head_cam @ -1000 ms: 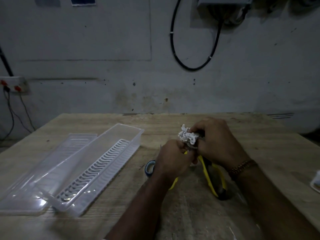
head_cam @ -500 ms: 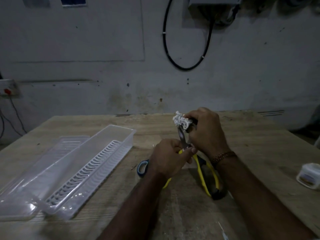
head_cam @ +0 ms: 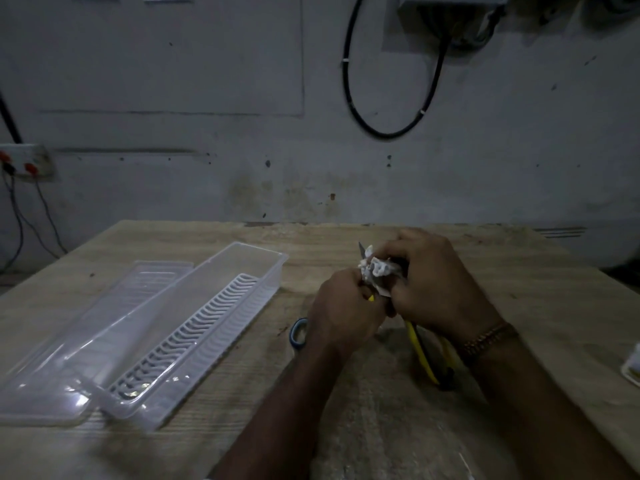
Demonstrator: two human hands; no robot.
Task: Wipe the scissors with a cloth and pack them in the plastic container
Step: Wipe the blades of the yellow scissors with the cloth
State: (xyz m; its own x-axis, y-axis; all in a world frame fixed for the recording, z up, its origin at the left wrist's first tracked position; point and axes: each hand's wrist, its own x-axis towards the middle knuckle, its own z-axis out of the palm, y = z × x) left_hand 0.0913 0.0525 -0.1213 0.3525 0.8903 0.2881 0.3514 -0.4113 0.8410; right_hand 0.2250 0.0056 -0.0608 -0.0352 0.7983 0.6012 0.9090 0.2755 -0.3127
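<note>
White cloth point(head_cam: 375, 268) bunched in right hand point(head_cam: 436, 289) on scissors point(head_cam: 420, 351) blade, left hand point(head_cam: 341, 315) gripping near pivot; wipe away from edge.

There were two pairs of scissors: one yellow-handled point(head_cam: 420, 351), one blue-handled point(head_cam: 298, 332); one crumpled white cloth point(head_cam: 375, 266); one clear plastic container point(head_cam: 194, 327); one clear lid point(head_cam: 104, 317).

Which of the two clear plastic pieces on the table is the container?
Look at the left half of the wooden table. Two clear pieces lie side by side; the plastic container is the deeper one nearer the hands, with a white slotted insert, unlike the flat lid beyond.
</note>
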